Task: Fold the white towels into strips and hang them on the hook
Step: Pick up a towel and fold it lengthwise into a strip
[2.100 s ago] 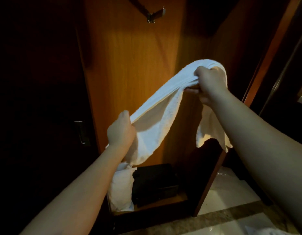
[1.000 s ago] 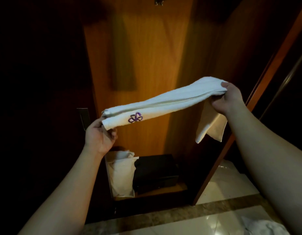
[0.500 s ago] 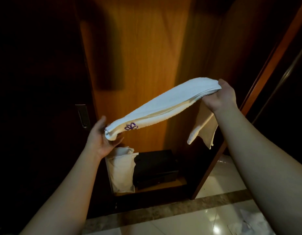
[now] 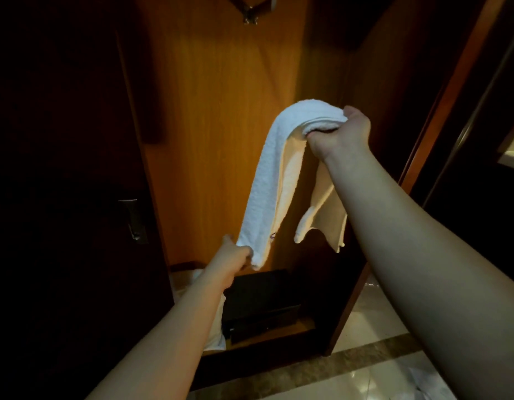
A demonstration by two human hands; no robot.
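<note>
Towel (image 4: 274,180) folded to strip, not hung.
Right hand (image 4: 340,134) grips top, left hand (image 4: 235,256) pinches bottom; hook (image 4: 251,13) bare.

No words, numbers or brand names can be read anywhere. The only mark is a small purple stitched emblem on the white towel (image 4: 278,174), near its lower end, mostly hidden in a fold.

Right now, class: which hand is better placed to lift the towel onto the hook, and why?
Probably the right hand. It grips the towel at its highest point, with cloth hanging down on both sides, and it is nearer the hook at the top. The left hand only holds the low end.
</note>
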